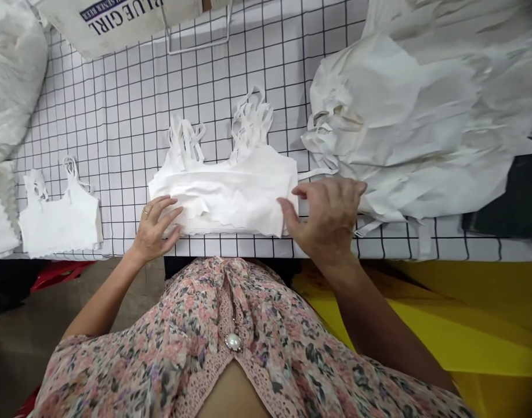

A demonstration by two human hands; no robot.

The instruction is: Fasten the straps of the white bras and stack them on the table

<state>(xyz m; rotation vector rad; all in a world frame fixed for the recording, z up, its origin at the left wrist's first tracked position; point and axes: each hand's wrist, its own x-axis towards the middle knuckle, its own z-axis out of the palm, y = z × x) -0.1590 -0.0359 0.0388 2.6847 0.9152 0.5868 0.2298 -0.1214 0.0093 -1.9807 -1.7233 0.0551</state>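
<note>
A stack of white strappy crop tops point(231, 188) lies flat on the grid-patterned table point(126, 110), straps pointing away from me. My left hand point(155, 226) rests open against the stack's left edge, fingers spread, a ring on one finger. My right hand point(329, 215) sits at the stack's right edge, fingers extended and slightly curled, thumb touching the fabric. Neither hand grips anything.
A single white top point(61, 223) lies at the table's left front. A big heap of white garments point(422, 116) fills the right side. A white bag point(11, 69) sits far left, a cardboard box point(113, 20) at the back. A yellow bin point(466, 313) stands below right.
</note>
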